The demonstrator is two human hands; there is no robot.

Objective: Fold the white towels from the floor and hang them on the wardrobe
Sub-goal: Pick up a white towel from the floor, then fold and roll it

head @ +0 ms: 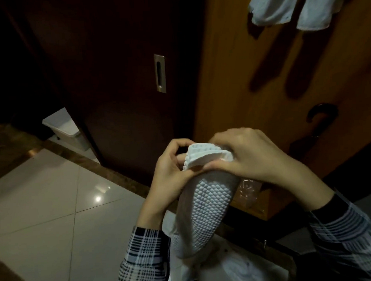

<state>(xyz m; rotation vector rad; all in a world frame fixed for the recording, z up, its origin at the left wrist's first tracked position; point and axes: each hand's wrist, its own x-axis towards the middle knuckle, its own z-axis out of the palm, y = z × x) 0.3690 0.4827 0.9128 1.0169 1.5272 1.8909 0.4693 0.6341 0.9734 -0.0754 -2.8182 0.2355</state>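
A white waffle-textured towel [205,202] hangs folded lengthwise in front of me. Both hands hold its top end. My left hand [171,168] pinches the folded top edge from the left, and my right hand [250,155] grips it from the right, thumb under the edge. The towel's lower end drops between my plaid sleeves. Two white towels [297,8] hang at the top of the light wooden wardrobe door [252,85]. More white cloth [237,266] lies low, below my hands.
A dark sliding door [115,79] with a recessed metal handle [160,73] stands left of the wardrobe. A white bin [66,127] sits on the floor beside it. Glossy pale floor tiles [56,197] spread to the left. A dark curved handle [320,114] is on the wardrobe door.
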